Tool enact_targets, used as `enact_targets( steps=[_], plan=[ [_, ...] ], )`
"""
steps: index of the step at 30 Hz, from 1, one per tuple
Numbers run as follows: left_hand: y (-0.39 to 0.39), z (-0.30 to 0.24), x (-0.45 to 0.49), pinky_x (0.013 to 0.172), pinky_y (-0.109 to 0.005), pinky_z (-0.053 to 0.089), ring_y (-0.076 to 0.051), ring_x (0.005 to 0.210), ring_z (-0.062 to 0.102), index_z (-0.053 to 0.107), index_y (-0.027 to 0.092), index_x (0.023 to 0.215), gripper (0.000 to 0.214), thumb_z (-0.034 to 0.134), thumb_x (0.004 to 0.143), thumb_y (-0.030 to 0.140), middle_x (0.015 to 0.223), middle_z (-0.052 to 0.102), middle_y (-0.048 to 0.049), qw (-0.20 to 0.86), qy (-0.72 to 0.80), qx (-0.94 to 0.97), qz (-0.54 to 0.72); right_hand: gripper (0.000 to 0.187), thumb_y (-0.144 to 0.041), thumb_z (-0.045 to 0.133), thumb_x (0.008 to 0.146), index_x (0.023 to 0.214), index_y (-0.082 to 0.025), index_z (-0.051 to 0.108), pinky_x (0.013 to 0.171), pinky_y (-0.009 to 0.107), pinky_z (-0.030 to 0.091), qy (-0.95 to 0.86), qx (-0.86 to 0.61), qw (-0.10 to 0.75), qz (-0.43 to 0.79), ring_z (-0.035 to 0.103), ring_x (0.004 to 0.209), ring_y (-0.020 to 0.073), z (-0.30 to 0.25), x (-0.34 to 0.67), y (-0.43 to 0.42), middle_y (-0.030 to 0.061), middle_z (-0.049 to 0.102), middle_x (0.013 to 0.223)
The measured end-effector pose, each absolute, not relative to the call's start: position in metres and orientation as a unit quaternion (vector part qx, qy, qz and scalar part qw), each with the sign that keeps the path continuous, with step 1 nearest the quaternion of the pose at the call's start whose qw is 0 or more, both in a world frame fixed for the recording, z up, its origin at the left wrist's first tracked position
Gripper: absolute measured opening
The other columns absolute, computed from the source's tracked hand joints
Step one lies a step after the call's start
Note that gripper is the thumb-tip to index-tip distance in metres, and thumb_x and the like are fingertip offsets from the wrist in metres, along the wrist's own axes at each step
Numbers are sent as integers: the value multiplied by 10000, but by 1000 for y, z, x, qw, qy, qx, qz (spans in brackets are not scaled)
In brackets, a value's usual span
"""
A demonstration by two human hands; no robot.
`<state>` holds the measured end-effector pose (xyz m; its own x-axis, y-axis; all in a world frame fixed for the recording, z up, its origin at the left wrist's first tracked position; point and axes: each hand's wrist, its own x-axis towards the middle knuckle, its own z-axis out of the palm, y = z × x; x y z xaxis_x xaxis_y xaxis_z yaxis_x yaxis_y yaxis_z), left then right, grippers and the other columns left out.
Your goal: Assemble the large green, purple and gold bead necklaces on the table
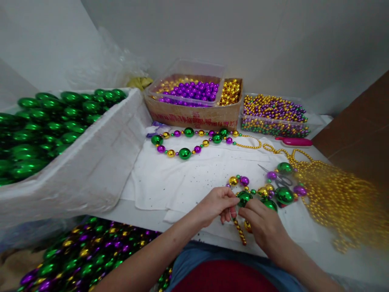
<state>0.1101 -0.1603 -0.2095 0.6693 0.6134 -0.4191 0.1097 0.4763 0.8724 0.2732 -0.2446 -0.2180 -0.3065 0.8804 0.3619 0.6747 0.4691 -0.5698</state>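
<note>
My left hand (217,205) and my right hand (263,227) meet over the near edge of a white cloth (182,178). Both pinch a partly strung necklace (267,190) of green, gold and purple beads. A large green bead (244,198) sits right between the fingertips. From the pinch a short strand of small gold beads (240,233) hangs down. A finished necklace (194,142) lies in a loop farther back on the cloth.
A white sack of large green beads (45,125) stands at the left. A cardboard box of purple and gold beads (194,101) and a clear tub of mixed small beads (273,115) stand behind. Gold strands (337,198) are heaped at the right, beside scissors (278,176) and a pink tool (294,142). Finished necklaces (88,251) lie below.
</note>
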Motion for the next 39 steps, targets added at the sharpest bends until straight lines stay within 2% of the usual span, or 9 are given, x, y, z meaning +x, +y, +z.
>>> enact_targets(
  steps=[2,5,8,11,16,20,23,32,39],
  plan=[
    [-160,-205,110,338,-154,326,-63,388,506,492,160,805,269,617,757,394,629,587,21,759,358,513,179,198,-207,474,877,732,-157,600,559,236,350,-708,-502,330,372,467,642,118,-211,276,-242,32,514,700],
    [-161,-198,108,401,-170,361,-75,446,523,502,166,895,264,581,806,402,631,557,29,760,312,534,197,209,-340,626,780,726,-152,551,435,189,232,-454,-449,380,669,327,477,57,-209,279,-240,-28,431,598],
    [-165,-197,105,504,-190,397,-86,544,526,530,155,944,227,557,839,354,655,557,10,760,266,553,216,256,-327,710,713,745,-145,532,408,166,166,-239,-348,440,792,250,470,36,-214,277,-242,-47,377,592],
    [-170,-199,104,589,-210,417,-92,660,528,558,158,929,165,605,806,257,884,590,-37,737,246,579,249,248,-250,744,680,731,-131,533,402,150,146,-143,-286,475,820,244,503,35,-218,273,-245,-42,358,612],
    [-182,-200,109,636,-237,422,-124,746,539,645,189,966,189,634,777,178,1012,579,-60,593,271,698,297,256,-197,777,620,740,-121,564,395,137,147,-80,-289,513,804,270,505,25,-226,267,-249,-36,401,622],
    [-186,-202,112,782,-282,428,-178,875,563,707,189,825,84,629,797,200,881,608,-61,508,255,751,335,275,-218,798,597,732,-112,584,396,135,178,-88,-328,532,776,288,479,21,-233,264,-251,-39,424,569],
    [-187,-205,111,736,-273,416,-164,792,553,674,164,746,128,602,821,239,780,603,-51,501,276,747,338,264,-252,788,621,699,-108,581,389,140,179,-112,-356,534,759,284,448,17,-233,262,-252,-43,419,526],
    [-180,-203,107,488,-200,281,-86,520,416,502,159,797,256,553,827,409,630,582,7,696,326,600,222,279,-397,679,714,683,-135,588,404,183,287,-352,-561,508,550,364,427,49,-232,251,-251,-33,468,551],
    [-172,-201,104,457,-197,216,-50,473,366,510,149,768,317,663,729,424,762,677,-47,766,353,498,201,189,-310,586,818,710,-159,620,565,218,376,-506,-646,459,341,511,641,116,-218,265,-251,11,554,686]
  ],
)
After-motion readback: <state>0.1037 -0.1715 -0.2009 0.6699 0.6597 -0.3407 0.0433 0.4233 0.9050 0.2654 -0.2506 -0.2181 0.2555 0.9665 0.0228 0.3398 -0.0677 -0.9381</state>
